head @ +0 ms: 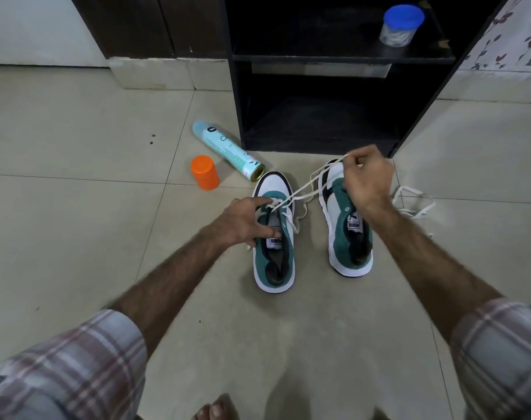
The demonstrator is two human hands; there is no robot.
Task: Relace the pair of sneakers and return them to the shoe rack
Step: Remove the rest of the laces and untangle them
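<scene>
While the fingers (353, 159) of the right hand (368, 180) pinch the white lace (300, 189) and draw it taut toward the upper right of the frame, the left hand (243, 219) rests spread on the left sneaker (275, 237), its fingers loose and grasping nothing, pressing by the lowest eyelets to steady the shoe. The lace runs from those eyelets at the frame's centre up across the gap to the raised hand, so I judge the step in hand to be threading the first sneaker, with only the bottom rows done. The right sneaker (347, 219) stands just beside it, right of centre, apparently unlaced; a second lace (412, 203) lies loose on the floor (76, 177) at its right. The next move likely calls for evening the two ends, then feeding a tip through the next eyelet up. The dark shoe rack (318, 59) waits above the shoes, its lower shelf open. A spray can (228, 148) lies on its side and an orange cap (204, 172) stands near it, left of the rack.
</scene>
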